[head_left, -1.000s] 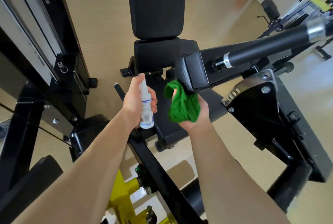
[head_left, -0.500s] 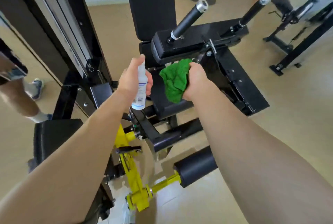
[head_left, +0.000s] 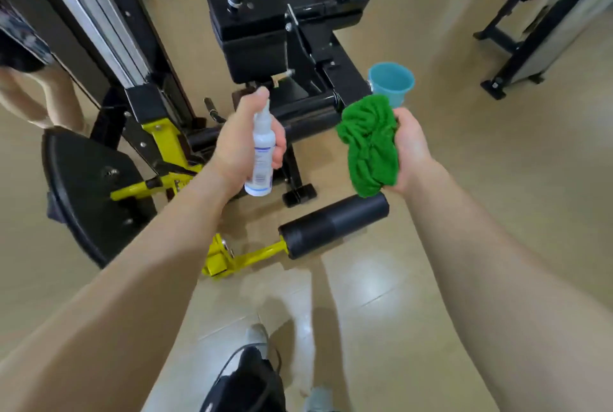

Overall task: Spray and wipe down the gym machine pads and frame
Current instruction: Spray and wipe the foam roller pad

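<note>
Left hand: grips white plastic spray bottle, nozzle aimed at black machine frame | right hand: clutches bunched green cloth, ready for wiping.

White spray bottle upright, bunched green cloth beside it, black padded gym machine beyond

Nubbly, matt terry for the green cloth; smooth, faintly glossy white plastic for the spray bottle. Matt black padding on the roller pad, glossy yellow-painted metal on its arm. Smooth blue plastic for the bucket, shiny tile for the floor.
</note>
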`<action>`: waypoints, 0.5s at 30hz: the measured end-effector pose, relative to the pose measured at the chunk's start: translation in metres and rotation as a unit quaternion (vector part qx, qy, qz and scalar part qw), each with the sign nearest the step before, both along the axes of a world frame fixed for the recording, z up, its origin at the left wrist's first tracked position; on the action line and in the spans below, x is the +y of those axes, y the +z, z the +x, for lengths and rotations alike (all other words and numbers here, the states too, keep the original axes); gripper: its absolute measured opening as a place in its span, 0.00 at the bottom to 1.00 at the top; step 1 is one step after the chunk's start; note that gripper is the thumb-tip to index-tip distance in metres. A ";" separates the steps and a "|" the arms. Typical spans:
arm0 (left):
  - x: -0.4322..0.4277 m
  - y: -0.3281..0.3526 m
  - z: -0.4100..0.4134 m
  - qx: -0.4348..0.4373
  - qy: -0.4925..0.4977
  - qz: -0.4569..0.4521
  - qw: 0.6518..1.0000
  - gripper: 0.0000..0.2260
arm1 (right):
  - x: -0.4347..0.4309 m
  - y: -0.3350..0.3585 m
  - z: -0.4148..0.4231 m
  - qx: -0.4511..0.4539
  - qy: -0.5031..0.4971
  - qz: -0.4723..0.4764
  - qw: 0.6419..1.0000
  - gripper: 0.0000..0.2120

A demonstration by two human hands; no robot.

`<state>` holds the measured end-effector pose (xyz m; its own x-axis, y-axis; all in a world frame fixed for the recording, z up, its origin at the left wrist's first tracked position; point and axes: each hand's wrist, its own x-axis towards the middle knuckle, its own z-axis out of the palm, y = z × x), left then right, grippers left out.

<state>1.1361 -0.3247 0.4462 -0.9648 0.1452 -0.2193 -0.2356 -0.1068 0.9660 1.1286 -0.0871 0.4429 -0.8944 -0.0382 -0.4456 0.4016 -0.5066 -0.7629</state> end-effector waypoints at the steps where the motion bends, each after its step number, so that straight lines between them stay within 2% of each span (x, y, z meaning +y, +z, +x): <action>1: 0.015 -0.017 0.005 -0.004 -0.013 -0.020 1.000 0.29 | 0.013 -0.016 0.009 -0.013 -0.010 -0.001 1.000 0.19; 4: 0.053 -0.074 0.013 -0.036 -0.043 -0.086 0.995 0.29 | 0.044 -0.069 0.027 -0.043 -0.039 -0.002 0.998 0.18; 11: 0.094 -0.220 0.004 -0.131 -0.010 -0.135 0.982 0.30 | 0.079 -0.202 0.044 -0.175 -0.064 0.070 0.980 0.14; 12: 0.097 -0.239 0.004 -0.136 0.000 -0.137 0.981 0.30 | 0.082 -0.223 0.043 -0.186 -0.074 0.088 0.976 0.16; 15: 0.107 -0.295 0.004 -0.165 0.052 -0.150 0.973 0.31 | 0.088 -0.287 0.039 -0.220 -0.084 0.112 0.965 0.33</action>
